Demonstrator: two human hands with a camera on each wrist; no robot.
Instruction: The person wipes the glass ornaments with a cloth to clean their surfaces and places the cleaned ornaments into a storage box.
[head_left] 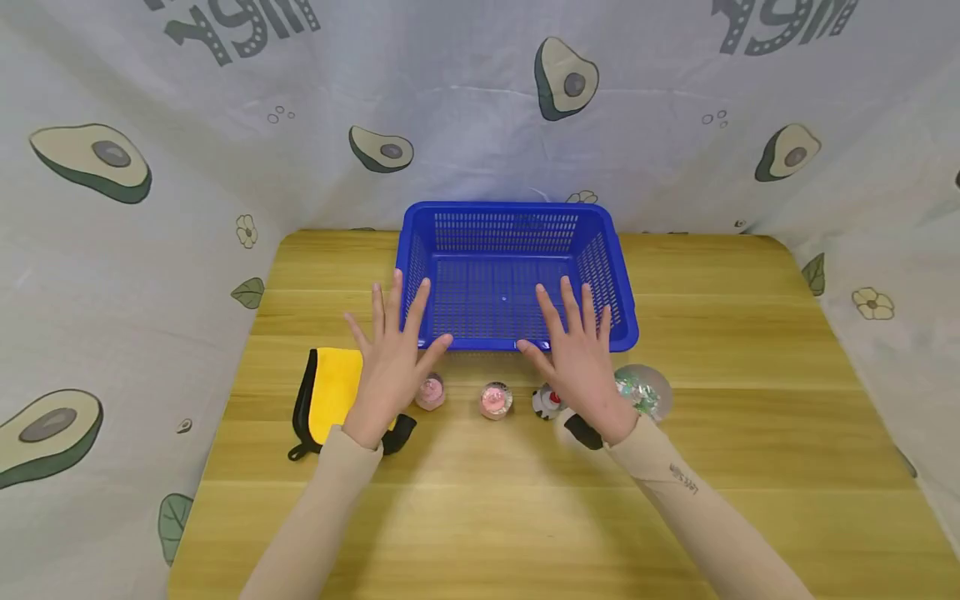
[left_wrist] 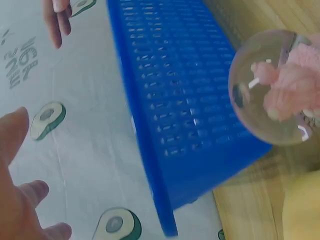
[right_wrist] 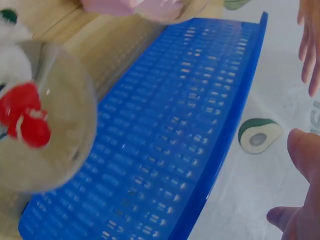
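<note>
Both hands hover with fingers spread, above the near side of a blue plastic basket [head_left: 510,325]. My left hand [head_left: 390,367] holds nothing; beneath it lies a yellow cloth-like item [head_left: 335,387] with black edging, partly hidden. My right hand [head_left: 585,367] is likewise bare, over a clear globe [head_left: 547,402] with a red and white figure inside. Two clear globes with pink figures, one [head_left: 431,393] by the left hand and another [head_left: 496,401] in the middle, stand before the basket. Beside the right wrist is a round clear thing [head_left: 651,390] with shiny greenish bits.
The basket stands at the back edge of a wooden table [head_left: 750,417]. A white curtain [head_left: 465,92] printed with avocados hangs behind and along both sides. A black piece [head_left: 583,432] shows below the right hand; its kind is unclear.
</note>
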